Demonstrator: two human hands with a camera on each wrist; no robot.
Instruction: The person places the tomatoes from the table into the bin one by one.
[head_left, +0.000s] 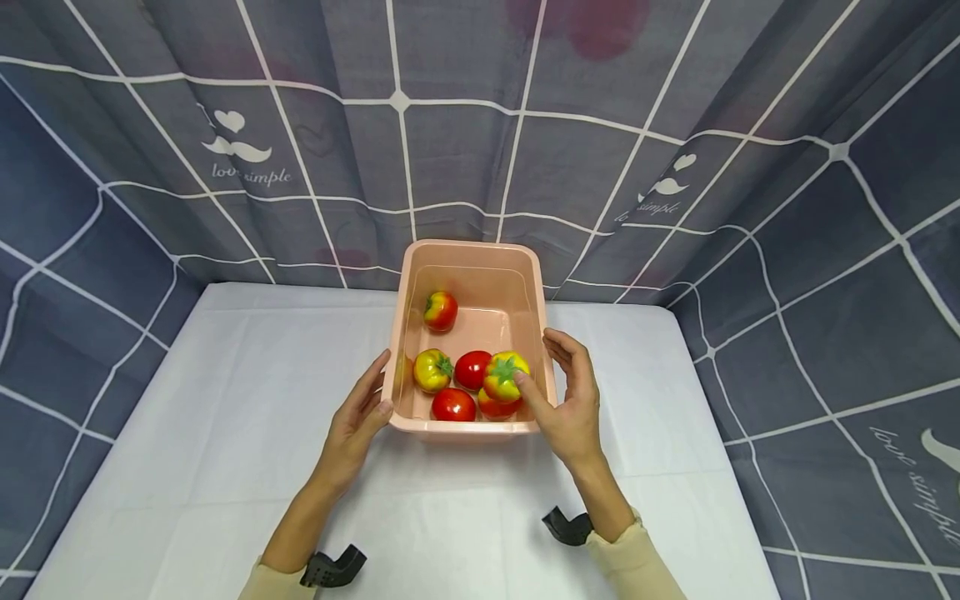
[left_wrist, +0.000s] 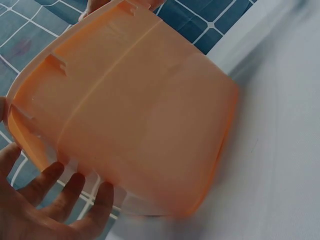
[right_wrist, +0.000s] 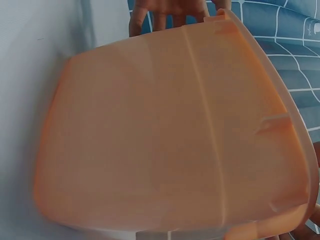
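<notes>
A pink plastic bin (head_left: 468, 254) stands on the white table between my hands. My left hand (head_left: 352, 425) lies along the bin's left side, its extended fingertips at the outer wall in the left wrist view. My right hand (head_left: 573, 408) grips the right side, thumb over the rim and fingers outside. Near that thumb, a yellow-green pepper-like vegetable (head_left: 504, 375) with a green star-shaped top rests on a red-orange piece (head_left: 497, 407). A ribbed yellow one (head_left: 432, 371), two shiny red tomato-like pieces (head_left: 453, 406) and a red-and-yellow one (head_left: 441, 311) also lie inside.
White cloth covers the table (head_left: 247, 400). Grey-blue curtains (head_left: 465, 158) with white grid lines enclose the back and both sides. Black wrist bands (head_left: 333, 568) are on both forearms. The bin stands close to the table's back edge.
</notes>
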